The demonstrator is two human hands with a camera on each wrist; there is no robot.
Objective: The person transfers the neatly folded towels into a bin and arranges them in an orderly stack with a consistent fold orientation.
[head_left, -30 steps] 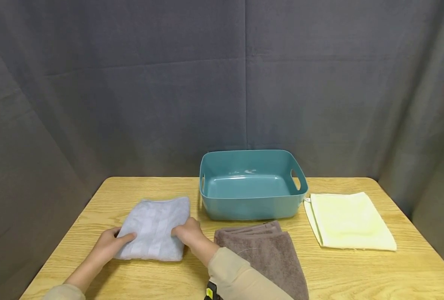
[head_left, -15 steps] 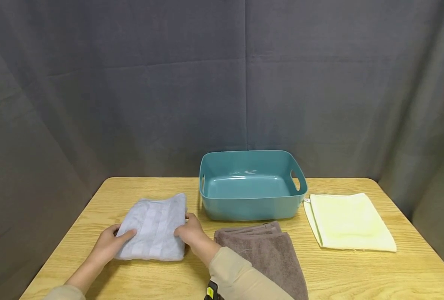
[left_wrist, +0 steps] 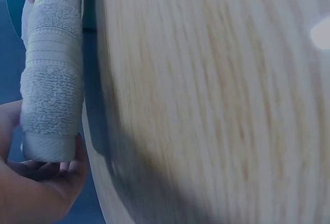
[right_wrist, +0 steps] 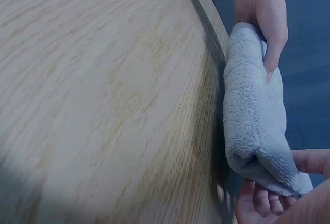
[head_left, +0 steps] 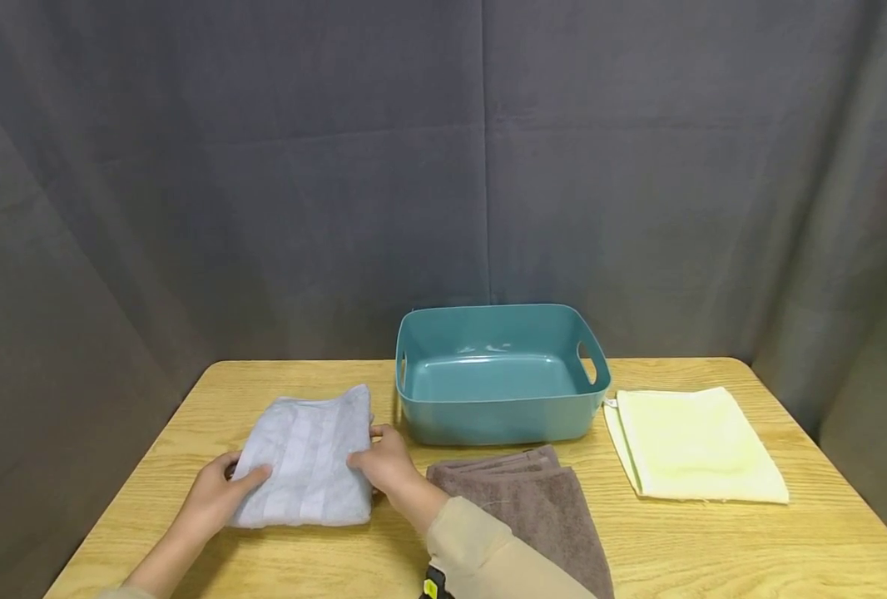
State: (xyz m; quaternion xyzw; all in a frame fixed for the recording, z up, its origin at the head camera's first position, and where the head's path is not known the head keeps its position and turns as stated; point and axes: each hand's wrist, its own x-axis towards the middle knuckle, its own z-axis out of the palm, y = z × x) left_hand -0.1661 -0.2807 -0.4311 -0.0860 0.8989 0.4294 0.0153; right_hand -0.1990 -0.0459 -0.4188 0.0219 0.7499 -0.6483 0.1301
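Note:
A folded light grey towel [head_left: 304, 462] with paler stripes is held at the left of the table in the head view. My left hand [head_left: 217, 492] grips its left edge, thumb on top and fingers underneath. At the opposite edge my right hand [head_left: 389, 462] pinches the towel the same way. In the left wrist view the thick folded towel [left_wrist: 51, 84] shows side-on, with the left hand [left_wrist: 41, 188] around its end. The right wrist view shows the towel [right_wrist: 252, 115] close over the table, the right hand's fingers [right_wrist: 255, 201] beneath its corner.
A teal basin [head_left: 492, 420] with handle holes stands at the back middle of the wooden table [head_left: 676, 549]. A folded brown towel [head_left: 541, 507] lies in front of it, partly behind the right sleeve. To the right lies a folded yellow towel [head_left: 701, 445]. Grey curtains hang behind.
The grey towel's far right corner has lifted and its right edge shifted slightly left. My right hand's fingers have gone under that edge; the left hand keeps its hold.

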